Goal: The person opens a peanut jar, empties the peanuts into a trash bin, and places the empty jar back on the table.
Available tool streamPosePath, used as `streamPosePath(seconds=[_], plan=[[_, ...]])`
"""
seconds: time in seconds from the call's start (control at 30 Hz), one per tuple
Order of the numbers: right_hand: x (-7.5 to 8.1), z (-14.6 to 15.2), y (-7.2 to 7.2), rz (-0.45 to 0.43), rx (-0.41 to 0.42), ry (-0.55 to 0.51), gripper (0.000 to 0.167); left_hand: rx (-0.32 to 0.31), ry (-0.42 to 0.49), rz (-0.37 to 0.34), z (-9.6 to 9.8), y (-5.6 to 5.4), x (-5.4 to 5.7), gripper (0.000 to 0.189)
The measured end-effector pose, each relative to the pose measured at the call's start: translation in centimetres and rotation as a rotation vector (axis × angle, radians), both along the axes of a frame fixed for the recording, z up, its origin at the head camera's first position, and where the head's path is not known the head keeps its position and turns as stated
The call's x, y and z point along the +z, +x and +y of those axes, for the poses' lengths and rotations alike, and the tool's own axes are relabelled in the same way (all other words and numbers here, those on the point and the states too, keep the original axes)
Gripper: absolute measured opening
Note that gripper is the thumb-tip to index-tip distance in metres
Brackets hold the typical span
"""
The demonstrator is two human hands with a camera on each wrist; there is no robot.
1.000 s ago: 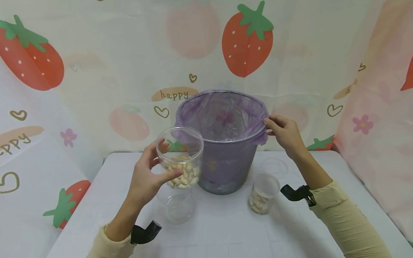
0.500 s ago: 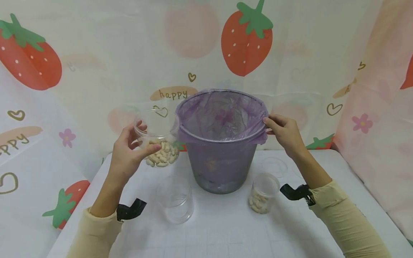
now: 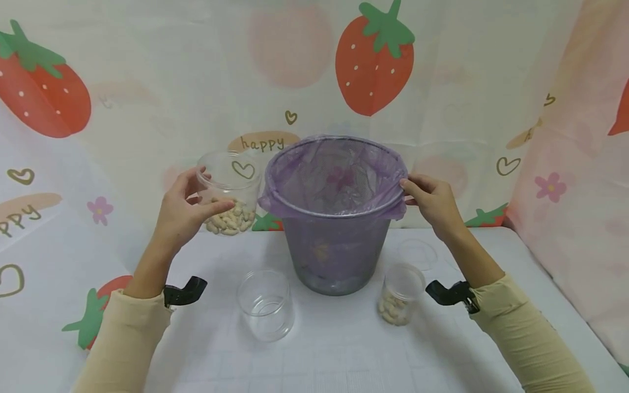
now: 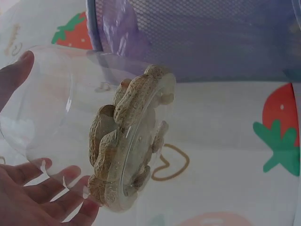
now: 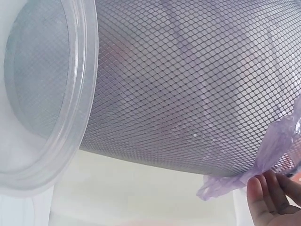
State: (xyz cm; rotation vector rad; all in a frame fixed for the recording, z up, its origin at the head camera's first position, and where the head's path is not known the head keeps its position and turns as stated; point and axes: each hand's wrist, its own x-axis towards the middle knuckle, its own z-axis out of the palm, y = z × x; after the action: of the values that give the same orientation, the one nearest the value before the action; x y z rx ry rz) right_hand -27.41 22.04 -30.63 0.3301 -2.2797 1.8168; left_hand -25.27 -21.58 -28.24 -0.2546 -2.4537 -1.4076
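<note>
My left hand holds a clear plastic jar in the air, left of the bin. Peanuts in the shell lie in its bottom; in the left wrist view, fingers and thumb wrap the jar from both sides. A mesh trash bin stands on the table, lined with a purple plastic bag folded over its rim. At the rim's right side my right hand pinches the bag's edge, as the right wrist view shows with the gathered purple film.
On the white table, a clear jar without visible contents stands front left of the bin. A smaller clear jar with several peanuts stands at its front right. Behind that lies a clear round lid. A strawberry-print cloth hangs behind.
My left hand has carried the jar of peanuts left and upward, away from the bin and from above the jar on the table. The right hand has stayed at the rim.
</note>
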Motion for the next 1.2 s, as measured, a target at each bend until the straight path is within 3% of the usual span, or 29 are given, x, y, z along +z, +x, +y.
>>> streamPosePath(seconds=[0.23,0.47,0.67,0.83,0.93,1.1,1.2], plan=[[0.0,-0.1,0.0,-0.005,0.001,0.020,0.046,0.001,-0.087,-0.007,-1.0,-1.0,0.7,0.082],[-0.1,-0.1,-0.1,-0.006,-0.001,0.019,0.045,-0.004,-0.266,0.031,-1.3,-2.3,2.3,0.093],[-0.1,-0.1,-0.1,-0.010,0.003,0.018,0.045,0.032,-0.469,0.128,-0.9,-3.0,4.1,0.102],[-0.1,-0.1,-0.1,-0.018,0.003,0.038,0.046,0.039,-0.561,0.179,-0.5,-3.3,5.4,0.101],[0.0,-0.1,-0.1,-0.020,0.006,0.047,0.046,0.051,-0.658,0.249,-0.4,-3.3,5.9,0.100],[0.1,0.1,0.0,-0.017,0.006,0.044,0.046,0.065,-0.841,0.448,-0.2,-3.2,6.6,0.101],[0.2,0.1,0.1,-0.014,0.005,0.039,0.046,0.067,-0.890,0.493,-0.1,-3.1,7.1,0.100]])
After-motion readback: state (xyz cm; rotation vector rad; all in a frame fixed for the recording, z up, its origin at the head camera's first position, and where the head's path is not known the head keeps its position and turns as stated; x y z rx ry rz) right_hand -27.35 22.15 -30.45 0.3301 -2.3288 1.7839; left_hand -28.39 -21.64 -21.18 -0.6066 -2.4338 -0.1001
